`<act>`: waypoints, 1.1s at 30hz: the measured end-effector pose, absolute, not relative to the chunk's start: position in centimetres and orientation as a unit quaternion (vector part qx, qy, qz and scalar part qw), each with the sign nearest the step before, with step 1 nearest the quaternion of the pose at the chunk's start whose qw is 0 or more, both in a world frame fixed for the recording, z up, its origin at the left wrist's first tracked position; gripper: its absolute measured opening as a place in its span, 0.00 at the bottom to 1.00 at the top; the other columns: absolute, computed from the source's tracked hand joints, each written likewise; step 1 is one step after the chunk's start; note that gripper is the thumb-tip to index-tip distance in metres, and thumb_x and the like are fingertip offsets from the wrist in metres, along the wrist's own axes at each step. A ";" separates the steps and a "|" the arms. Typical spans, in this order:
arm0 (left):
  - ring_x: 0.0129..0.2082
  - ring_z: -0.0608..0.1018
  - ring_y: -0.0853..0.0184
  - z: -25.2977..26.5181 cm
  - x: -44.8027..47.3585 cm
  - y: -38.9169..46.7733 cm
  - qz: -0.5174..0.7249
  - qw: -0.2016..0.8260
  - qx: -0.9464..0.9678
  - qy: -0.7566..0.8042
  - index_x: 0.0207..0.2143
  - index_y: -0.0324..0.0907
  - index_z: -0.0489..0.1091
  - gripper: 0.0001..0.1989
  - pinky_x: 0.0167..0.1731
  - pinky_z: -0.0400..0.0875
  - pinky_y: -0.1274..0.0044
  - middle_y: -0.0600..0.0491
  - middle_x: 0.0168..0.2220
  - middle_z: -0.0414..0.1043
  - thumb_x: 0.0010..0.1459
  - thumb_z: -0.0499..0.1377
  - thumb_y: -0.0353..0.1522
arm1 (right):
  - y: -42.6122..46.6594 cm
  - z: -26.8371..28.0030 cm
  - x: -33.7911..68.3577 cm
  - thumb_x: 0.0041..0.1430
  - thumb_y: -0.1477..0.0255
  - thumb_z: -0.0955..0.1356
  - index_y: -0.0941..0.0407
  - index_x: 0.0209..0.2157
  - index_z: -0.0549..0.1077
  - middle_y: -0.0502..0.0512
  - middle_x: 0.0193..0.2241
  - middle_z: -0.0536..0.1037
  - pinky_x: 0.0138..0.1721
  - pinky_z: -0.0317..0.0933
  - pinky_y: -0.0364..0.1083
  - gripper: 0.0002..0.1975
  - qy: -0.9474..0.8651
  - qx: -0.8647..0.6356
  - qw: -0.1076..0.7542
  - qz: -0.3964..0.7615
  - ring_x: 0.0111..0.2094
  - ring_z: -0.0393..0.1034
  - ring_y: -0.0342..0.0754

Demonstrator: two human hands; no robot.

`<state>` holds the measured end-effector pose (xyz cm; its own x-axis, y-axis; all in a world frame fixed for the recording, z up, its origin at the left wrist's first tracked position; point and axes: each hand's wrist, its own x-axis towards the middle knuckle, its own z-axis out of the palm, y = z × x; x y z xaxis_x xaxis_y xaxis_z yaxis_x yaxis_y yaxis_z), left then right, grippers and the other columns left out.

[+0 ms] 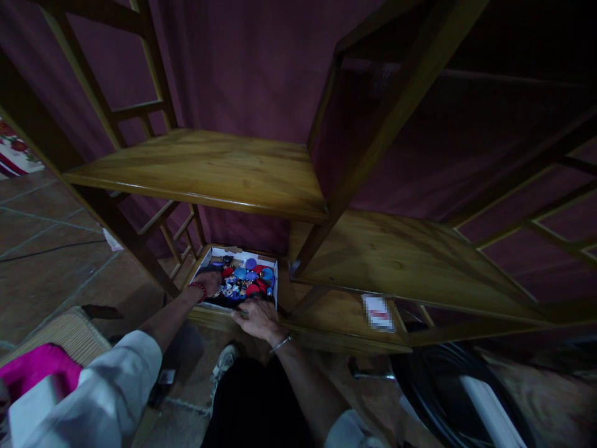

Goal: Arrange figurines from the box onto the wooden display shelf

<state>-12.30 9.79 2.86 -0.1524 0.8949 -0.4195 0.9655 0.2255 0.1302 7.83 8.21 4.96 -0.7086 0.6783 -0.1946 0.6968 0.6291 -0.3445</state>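
Observation:
A shallow white cardboard box (275,280) sits on the lowest wooden shelf. It is filled with small red, blue, purple and black items (240,277), too small to name for certain. My left hand (211,284), with a red bead bracelet at the wrist, reaches over the box's left side; its fingertips blend into the dark contents. My right hand (259,318), wearing a silver bracelet, is closed over the front edge of the box, thumb towards me and the other fingers partly hidden.
A higher wooden shelf board (209,165) overhangs the box. Slanting posts and another shelf (396,261) stand to the right, with a blurred white card (379,312) below. A coiled black hose (448,386) lies lower right; pink cloth (41,370) lies lower left.

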 end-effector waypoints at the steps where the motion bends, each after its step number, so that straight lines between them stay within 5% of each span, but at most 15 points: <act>1: 0.42 0.72 0.63 2.8 -12.4 9.7 -0.078 0.210 0.618 0.754 0.40 0.42 0.69 0.15 0.40 0.64 0.75 0.47 0.41 0.72 0.48 0.51 0.30 | 8.2 5.0 7.8 0.56 0.55 0.54 0.50 0.34 0.73 0.50 0.37 0.76 0.36 0.58 0.44 0.22 0.903 0.380 0.023 -0.201 0.40 0.67 0.47; 8: 0.45 0.70 0.63 2.5 -12.9 9.6 -0.048 0.214 0.628 0.746 0.37 0.42 0.72 0.15 0.45 0.61 0.77 0.48 0.43 0.70 0.47 0.52 0.28 | 8.1 5.3 7.8 0.55 0.54 0.54 0.49 0.36 0.73 0.50 0.38 0.76 0.37 0.58 0.45 0.23 0.895 0.394 0.036 -0.206 0.40 0.68 0.48; 23: 0.38 0.73 0.69 2.0 -13.1 8.7 -0.002 0.226 0.605 0.763 0.38 0.45 0.70 0.14 0.36 0.64 0.81 0.54 0.38 0.73 0.49 0.50 0.28 | 8.0 5.4 7.8 0.54 0.53 0.54 0.48 0.36 0.73 0.50 0.37 0.76 0.38 0.58 0.45 0.23 0.894 0.396 0.030 -0.206 0.40 0.68 0.48; 33: 0.42 0.69 0.68 1.7 -12.9 7.9 0.037 0.192 0.616 0.763 0.44 0.51 0.68 0.18 0.43 0.61 0.78 0.54 0.40 0.70 0.51 0.50 0.29 | 7.9 5.5 7.7 0.55 0.54 0.54 0.46 0.38 0.72 0.49 0.39 0.75 0.39 0.58 0.45 0.22 0.889 0.405 0.028 -0.213 0.41 0.68 0.48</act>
<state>-12.86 7.88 1.75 -0.1679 0.9541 -0.2480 0.9260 0.2389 0.2923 7.73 7.92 5.46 -0.6710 0.7072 -0.2228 0.7314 0.5820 -0.3553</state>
